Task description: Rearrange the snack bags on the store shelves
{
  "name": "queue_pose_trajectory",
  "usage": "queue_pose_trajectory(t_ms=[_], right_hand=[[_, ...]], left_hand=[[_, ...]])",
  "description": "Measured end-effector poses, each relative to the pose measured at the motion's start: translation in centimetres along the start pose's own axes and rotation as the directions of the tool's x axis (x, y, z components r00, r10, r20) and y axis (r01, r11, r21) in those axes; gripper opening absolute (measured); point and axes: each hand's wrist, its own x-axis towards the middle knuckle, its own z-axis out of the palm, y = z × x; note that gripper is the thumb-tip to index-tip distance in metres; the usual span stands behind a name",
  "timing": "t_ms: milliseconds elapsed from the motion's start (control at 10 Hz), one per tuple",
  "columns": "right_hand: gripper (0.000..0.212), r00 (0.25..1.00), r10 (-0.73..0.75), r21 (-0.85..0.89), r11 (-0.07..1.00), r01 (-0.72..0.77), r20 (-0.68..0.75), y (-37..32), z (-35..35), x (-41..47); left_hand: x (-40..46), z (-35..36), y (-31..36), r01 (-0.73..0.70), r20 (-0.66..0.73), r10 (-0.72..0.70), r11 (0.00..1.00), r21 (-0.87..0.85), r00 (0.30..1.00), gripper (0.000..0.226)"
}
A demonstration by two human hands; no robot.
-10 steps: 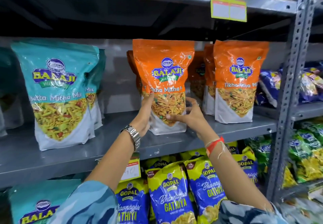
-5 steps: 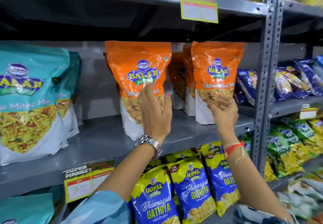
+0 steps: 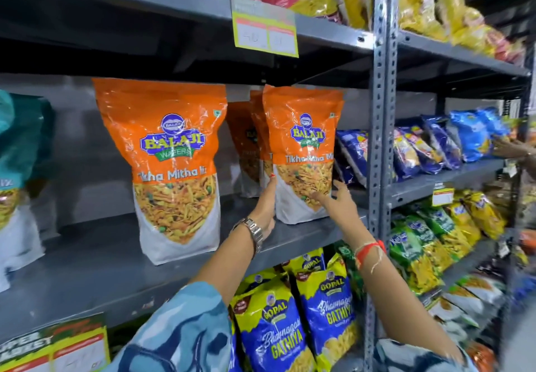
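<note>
Two orange Balaji Tikha Mitha Mix bags stand upright on the grey middle shelf [image 3: 87,258]. The left orange bag [image 3: 174,154] stands alone near the front edge. My left hand [image 3: 265,209] lies flat against the left side of the right orange bag [image 3: 301,139]. My right hand [image 3: 338,200] touches its lower right front with fingers spread, so the bag sits between both hands. More orange bags [image 3: 243,145] stand behind it, partly hidden.
Teal Balaji bags [image 3: 17,154] stand at the far left. Blue-yellow Gopal bags [image 3: 275,328] fill the shelf below. A perforated steel post [image 3: 380,139] rises right of my hands. Another person's hand [image 3: 513,151] touches blue bags [image 3: 470,133] far right.
My left hand has left the left orange bag and gone to the right one. My right hand has shifted to that bag's lower right. The view has swung right.
</note>
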Motion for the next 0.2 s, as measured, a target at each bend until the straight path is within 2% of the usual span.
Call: queue_pose_trajectory(t_ms=[100,200], right_hand=[[0.072,1.000,-0.005,0.016,1.000,0.005,0.020,0.52,-0.05,0.71],[0.069,1.000,-0.002,0.030,1.000,0.001,0.027,0.50,0.04,0.83]], left_hand=[[0.23,0.51,-0.36,0.021,0.026,-0.022,0.999,0.041,0.999,0.067],[0.09,0.78,-0.33,0.023,0.041,-0.026,0.997,0.072,0.999,0.065]])
